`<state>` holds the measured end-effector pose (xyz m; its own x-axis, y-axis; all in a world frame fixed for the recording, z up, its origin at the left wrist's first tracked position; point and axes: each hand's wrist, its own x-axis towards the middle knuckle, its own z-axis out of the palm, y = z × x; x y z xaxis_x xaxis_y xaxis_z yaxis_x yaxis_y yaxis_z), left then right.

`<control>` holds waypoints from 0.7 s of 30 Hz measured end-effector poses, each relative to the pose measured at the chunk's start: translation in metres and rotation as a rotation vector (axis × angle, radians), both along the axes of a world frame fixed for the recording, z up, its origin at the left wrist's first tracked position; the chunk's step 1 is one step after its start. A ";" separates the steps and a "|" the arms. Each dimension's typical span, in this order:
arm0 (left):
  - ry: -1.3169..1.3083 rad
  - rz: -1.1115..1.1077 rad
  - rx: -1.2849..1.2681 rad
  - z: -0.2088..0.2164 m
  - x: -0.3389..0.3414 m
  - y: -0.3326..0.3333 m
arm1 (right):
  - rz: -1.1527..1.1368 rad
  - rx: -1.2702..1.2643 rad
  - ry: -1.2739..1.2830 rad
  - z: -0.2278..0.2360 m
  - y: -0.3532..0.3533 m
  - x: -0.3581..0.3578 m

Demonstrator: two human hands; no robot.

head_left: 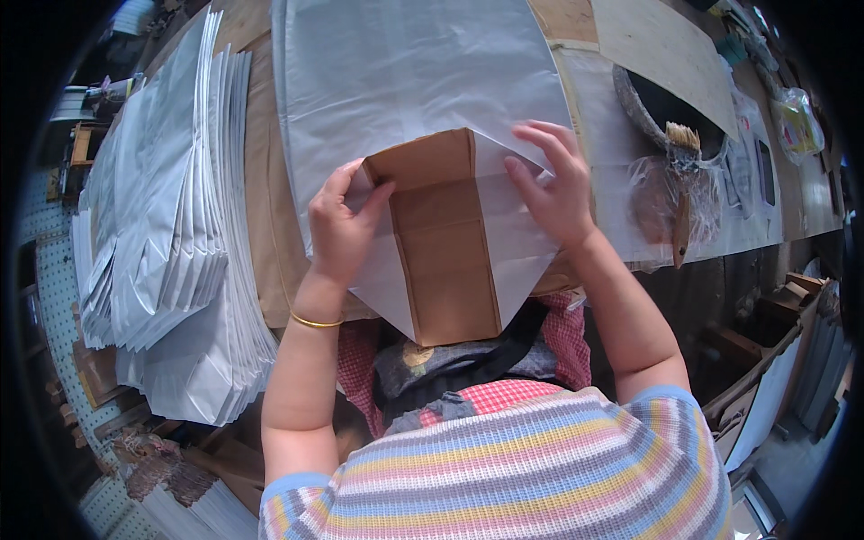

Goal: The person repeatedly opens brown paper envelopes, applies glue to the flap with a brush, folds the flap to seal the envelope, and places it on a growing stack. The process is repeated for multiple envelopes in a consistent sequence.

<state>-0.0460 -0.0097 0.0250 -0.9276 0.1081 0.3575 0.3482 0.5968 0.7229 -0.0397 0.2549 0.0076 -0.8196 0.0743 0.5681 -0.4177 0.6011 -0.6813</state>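
Observation:
A white paper bag with a brown inner face [443,247] lies in front of me, its end spread out with pointed white flaps at both sides. My left hand [342,225] grips the bag's left edge, thumb on the brown side and fingers behind the flap. Over the right flap is my right hand [556,184], thumb and fingers apart and slightly blurred; whether it touches the paper I cannot tell. Beneath the spread end lie large flat silvery-white bags [414,63].
At the left, a fanned stack of folded white bags [171,207] rests on the table. To the right are a brush [682,193] with a wooden handle and a dark bowl [661,99], partly under a pale board [666,54]. Clear plastic [648,202] lies beside the brush.

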 end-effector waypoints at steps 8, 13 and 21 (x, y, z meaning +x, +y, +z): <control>-0.474 -0.347 0.319 0.017 -0.013 -0.021 | 0.334 -0.057 -0.278 0.024 -0.110 0.004; -0.443 -0.230 0.307 -0.014 -0.051 -0.011 | 0.459 0.069 -0.156 0.014 -0.122 0.023; -0.646 -0.319 0.261 0.011 -0.044 -0.015 | -0.029 0.269 -0.012 0.040 -0.042 0.010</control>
